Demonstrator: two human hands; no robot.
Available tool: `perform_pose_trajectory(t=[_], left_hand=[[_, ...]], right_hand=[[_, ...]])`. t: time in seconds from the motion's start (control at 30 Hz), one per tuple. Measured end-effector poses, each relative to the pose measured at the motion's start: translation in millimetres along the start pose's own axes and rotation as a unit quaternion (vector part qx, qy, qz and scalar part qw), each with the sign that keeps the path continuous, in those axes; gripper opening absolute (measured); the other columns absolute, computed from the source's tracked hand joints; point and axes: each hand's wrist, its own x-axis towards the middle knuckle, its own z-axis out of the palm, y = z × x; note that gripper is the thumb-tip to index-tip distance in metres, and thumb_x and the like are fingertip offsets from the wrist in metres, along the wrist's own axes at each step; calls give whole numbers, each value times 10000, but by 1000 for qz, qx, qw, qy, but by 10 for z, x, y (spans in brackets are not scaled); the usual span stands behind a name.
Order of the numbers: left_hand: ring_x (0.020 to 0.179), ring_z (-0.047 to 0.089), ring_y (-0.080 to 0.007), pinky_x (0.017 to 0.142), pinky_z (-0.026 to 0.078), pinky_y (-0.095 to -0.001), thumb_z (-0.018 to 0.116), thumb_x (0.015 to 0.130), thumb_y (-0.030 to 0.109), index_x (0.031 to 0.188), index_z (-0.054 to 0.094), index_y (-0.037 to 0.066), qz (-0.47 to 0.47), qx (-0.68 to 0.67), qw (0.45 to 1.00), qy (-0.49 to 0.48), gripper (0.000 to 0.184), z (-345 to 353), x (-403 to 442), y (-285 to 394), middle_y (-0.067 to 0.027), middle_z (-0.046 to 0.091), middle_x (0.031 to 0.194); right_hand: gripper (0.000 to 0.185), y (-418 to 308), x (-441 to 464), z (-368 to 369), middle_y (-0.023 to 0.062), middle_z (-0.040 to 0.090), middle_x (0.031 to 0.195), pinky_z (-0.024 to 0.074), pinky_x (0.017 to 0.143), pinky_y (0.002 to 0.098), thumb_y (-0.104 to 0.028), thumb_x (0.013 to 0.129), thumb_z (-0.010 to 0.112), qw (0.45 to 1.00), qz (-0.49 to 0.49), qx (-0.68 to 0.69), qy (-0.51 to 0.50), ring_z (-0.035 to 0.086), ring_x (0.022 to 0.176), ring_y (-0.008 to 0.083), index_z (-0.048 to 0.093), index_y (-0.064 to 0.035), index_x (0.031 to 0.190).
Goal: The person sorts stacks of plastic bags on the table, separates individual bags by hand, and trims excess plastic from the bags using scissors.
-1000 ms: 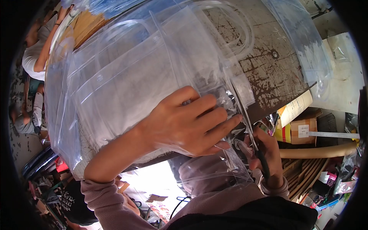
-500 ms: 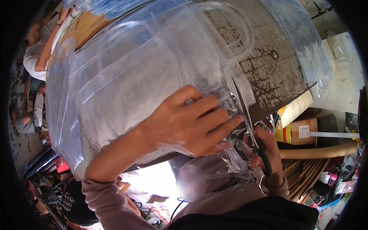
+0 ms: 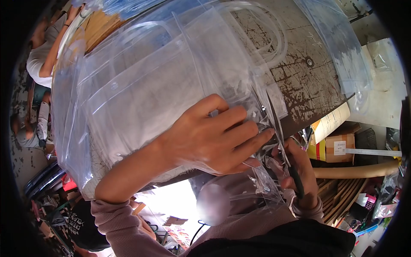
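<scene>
right hand [image 3: 305, 171] grips scissors [image 3: 296, 182], blades apart; left hand [image 3: 209, 137] lies on clear plastic [image 3: 150, 94], grip unclear. if plastic slips, nearby blades could nick fingertips.

No text legible (lettering too blurred).

Bag [image 3: 150, 85], ctr-L: clear w/ milky-white tint. Scissors handle [image 3: 296, 182], lower R: dk green-blk. Tabletop [image 3: 295, 60], upper R: grey, brown crackle patches. Sleeve [image 3: 122, 218], lower L: dusty pink, ribbed. Carton [image 3: 347, 143], R: brown, 1 white label.
</scene>
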Motion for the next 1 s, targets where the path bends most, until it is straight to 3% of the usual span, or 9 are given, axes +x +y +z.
perform_pose_trajectory(t=[0.13,0.2,0.23,0.3,0.33,0.4,0.73,0.93,1.0], left_hand=[[692,513,-110,606,357,-254,667,612,412,886,700,117,-2,-1,1000,-6,405,-8,-7,3,52,497,676],[696,517,-113,600,360,-259,655,641,384,881,698,101,5,0,1000,-12,373,-15,-16,3,51,501,683],[696,517,-113,600,360,-259,655,641,384,881,698,101,6,-1,1000,-11,373,-10,-13,-8,51,501,683],[520,434,-56,552,282,-248,576,803,420,926,720,191,61,74,995,7,297,7,-5,-33,92,367,557],[520,434,-56,552,282,-248,576,803,420,926,720,191,63,72,995,8,297,-5,-6,-29,92,367,557],[639,508,-95,510,342,-232,643,703,302,862,687,37,78,28,996,11,312,-52,-13,-10,40,494,655],[611,516,-84,450,304,-227,669,709,296,825,683,11,130,20,991,26,308,-59,-18,-15,42,588,734],[596,512,-82,456,297,-223,674,705,303,828,681,8,125,6,991,38,320,-53,-27,-11,41,584,719],[595,511,-80,461,292,-220,674,707,303,837,685,16,114,11,993,42,316,-50,-27,-4,45,571,703]], right_hand=[[781,-109,27,3,64,545,915,414,682,259,-472,542,838,998,-19,-55,6,509,784,123,496,11,1052],[742,-139,25,0,63,527,853,403,632,273,-411,506,857,967,-97,-227,52,493,710,145,517,6,1016],[742,-191,11,16,63,527,853,403,632,273,-411,506,857,967,-98,-228,54,493,710,145,517,6,1016],[699,-303,-18,77,74,522,819,393,587,288,-364,483,864,948,-68,-298,86,475,659,179,538,0,983],[699,-307,-20,89,74,522,819,393,587,288,-364,483,864,948,-67,-297,88,475,659,179,538,0,983],[681,-310,-21,107,84,544,834,401,573,287,-347,492,864,921,-122,-354,108,489,668,188,546,0,983],[639,-333,-12,143,81,556,823,399,541,280,-316,512,869,922,-129,-347,110,480,625,176,549,-1,966],[650,-282,-21,71,58,554,777,371,507,250,-365,504,877,953,-108,-274,76,479,611,110,549,3,927],[711,-209,-40,37,37,549,781,367,526,233,-425,486,875,984,-28,-167,63,473,648,77,543,5,944]])
